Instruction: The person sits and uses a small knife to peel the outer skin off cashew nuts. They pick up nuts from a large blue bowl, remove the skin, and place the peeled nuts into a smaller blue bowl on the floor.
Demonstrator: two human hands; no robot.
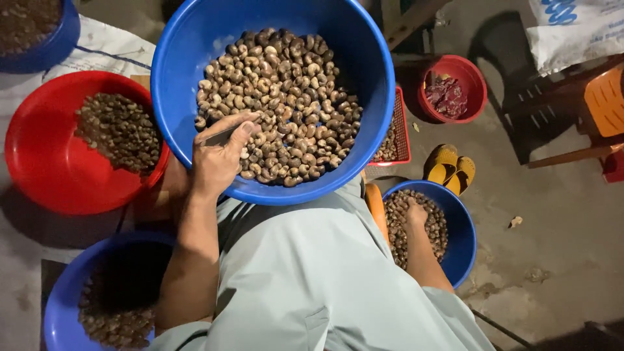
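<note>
A big blue basin (pixel 195 39) rests on my lap, holding a heap of brown and pale nuts (pixel 286 97). My left hand (pixel 218 156) lies on its near rim, fingers curled around a thin metal tool (pixel 218 135) that points into the nuts. My right hand (pixel 416 214) reaches down to the right into a smaller blue bowl (pixel 463 227) of nuts and is closed among them; what it grips is hidden.
A red basin (pixel 39 162) of darker nuts sits at the left, another blue bowl (pixel 58 305) at the bottom left. A red basket (pixel 401 130), a small red bucket (pixel 455 88), yellow sandals (pixel 452 169), a white sack (pixel 572 29) and an orange stool (pixel 604 101) stand to the right on the concrete floor.
</note>
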